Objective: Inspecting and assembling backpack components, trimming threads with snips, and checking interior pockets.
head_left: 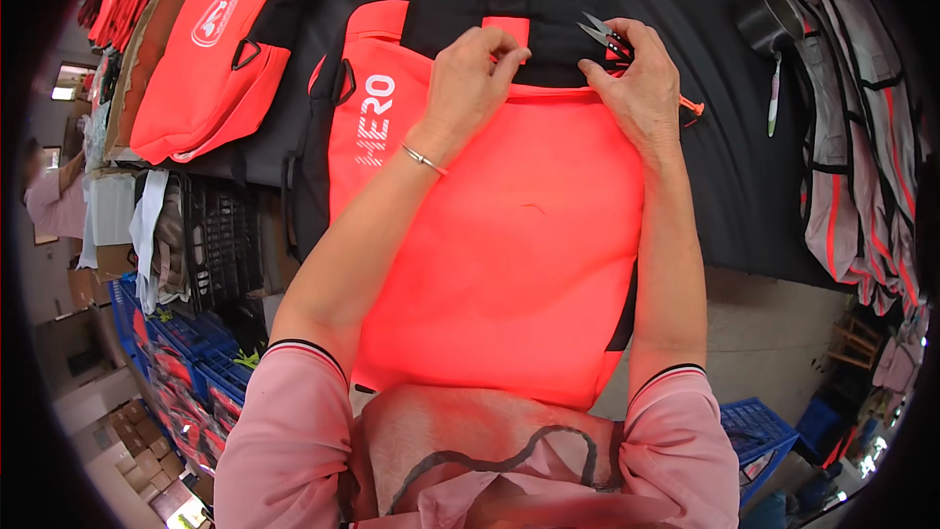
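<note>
A bright coral-red bag (499,264) with black straps lies in front of me, its lower end against my body. My left hand (475,78) is over its upper edge, fingers curled and thumb pressed to the index finger. Whatever it pinches there is too small or hidden to make out. To its right, my right hand (638,78) is closed around small thread snips (604,36), their blades apart and pointing up and left. A loose dark thread (534,207) lies on the bag's front. By my right wrist an orange cord end (692,107) sticks out.
A second coral-red bag (211,69) lies at the far left of the black-covered table (744,196). On the right are a metal cup (769,20) and hanging grey bag pieces (862,137). Blue crates (759,436) stand below, and a black crate (223,235) is left. Another person (54,196) is at far left.
</note>
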### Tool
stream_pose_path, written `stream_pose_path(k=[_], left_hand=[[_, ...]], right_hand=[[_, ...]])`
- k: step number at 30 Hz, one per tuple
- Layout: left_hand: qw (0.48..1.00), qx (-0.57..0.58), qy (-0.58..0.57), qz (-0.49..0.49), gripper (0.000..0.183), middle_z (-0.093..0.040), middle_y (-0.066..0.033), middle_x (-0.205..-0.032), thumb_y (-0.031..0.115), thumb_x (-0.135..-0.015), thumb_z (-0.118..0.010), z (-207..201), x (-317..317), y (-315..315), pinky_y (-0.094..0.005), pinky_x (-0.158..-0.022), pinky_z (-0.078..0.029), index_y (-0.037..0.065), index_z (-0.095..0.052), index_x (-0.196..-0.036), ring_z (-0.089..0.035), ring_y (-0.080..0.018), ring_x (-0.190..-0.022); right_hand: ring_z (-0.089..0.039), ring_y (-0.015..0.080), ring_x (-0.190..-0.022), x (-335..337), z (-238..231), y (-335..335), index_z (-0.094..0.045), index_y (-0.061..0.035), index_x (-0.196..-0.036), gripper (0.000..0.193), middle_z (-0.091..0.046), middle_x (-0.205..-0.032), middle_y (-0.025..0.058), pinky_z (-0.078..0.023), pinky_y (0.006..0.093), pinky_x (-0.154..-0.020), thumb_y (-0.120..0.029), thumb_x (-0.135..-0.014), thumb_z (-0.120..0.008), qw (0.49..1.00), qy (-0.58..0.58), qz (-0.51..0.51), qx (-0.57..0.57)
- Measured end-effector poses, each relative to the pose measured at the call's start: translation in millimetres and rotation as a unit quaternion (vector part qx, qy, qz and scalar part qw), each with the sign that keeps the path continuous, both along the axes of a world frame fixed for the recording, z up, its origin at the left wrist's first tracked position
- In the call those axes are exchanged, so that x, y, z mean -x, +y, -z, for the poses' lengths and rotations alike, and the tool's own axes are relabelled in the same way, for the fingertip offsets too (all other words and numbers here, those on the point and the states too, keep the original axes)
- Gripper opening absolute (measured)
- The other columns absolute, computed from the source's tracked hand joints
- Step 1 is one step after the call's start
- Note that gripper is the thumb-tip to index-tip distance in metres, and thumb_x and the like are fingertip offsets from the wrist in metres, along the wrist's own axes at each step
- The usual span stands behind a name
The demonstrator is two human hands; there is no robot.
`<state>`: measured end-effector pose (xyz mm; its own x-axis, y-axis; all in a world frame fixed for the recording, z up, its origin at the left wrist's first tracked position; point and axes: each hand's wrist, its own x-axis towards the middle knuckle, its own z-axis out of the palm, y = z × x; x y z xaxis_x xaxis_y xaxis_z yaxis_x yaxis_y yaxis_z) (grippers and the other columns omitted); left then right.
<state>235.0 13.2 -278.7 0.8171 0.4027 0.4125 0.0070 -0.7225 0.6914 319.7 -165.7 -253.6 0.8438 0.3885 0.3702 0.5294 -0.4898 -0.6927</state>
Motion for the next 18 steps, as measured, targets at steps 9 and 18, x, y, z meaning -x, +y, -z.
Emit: stream_pose_path(k=[9,18], left_hand=[[0.988,-0.156,0.017,0.01,0.016,-0.067,-0.0078,-0.079,0.019,-0.079,-0.076,3.1,-4.3,-25.7,-0.0345,-0.055,-0.05,0.006,-0.072,-0.086,-0.064,-0.025,-0.062],[0.998,-0.06,0.022,-0.013,0.015,-0.062,-0.0133,-0.079,0.011,-0.084,-0.069,5.3,6.4,-20.2,-0.0426,-0.063,-0.05,0.002,-0.058,-0.079,-0.063,-0.0331,-0.075]], right_hand=[[-0.064,0.0262,-0.089,0.9,2.1,0.9,-0.061,-0.0052,-0.109,0.043,-0.062,-0.101,0.0085,-0.051,0.0381,-0.079,-0.01,-0.069,-0.078,1.0,0.003,0.004,0.024],[-0.062,0.0249,-0.09,-1.2,-0.8,3.2,-0.062,-0.0058,-0.105,0.039,-0.063,-0.096,0.0075,-0.049,0.0389,-0.079,-0.027,-0.077,-0.078,0.991,-0.126,-0.041,0.019]])
